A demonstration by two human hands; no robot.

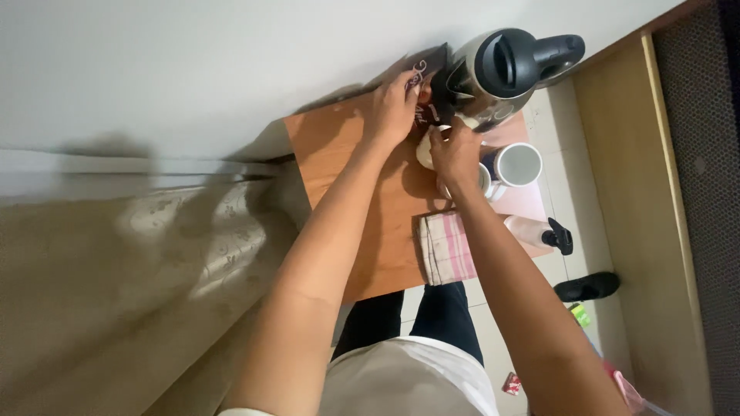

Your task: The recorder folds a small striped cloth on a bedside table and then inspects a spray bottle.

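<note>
dark packet [428, 68] | pinched by left hand [395, 108] | right hand [455, 154] just below

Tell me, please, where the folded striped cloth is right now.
In the head view the striped cloth lies on the wooden table's near edge, under the right forearm, left of the spray bottle.

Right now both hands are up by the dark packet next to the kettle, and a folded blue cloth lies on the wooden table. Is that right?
Not quite: the head view shows the folded cloth is pink striped, not blue. The rest holds: the left hand and right hand are at the dark packet beside the kettle, on the wooden table.
</note>
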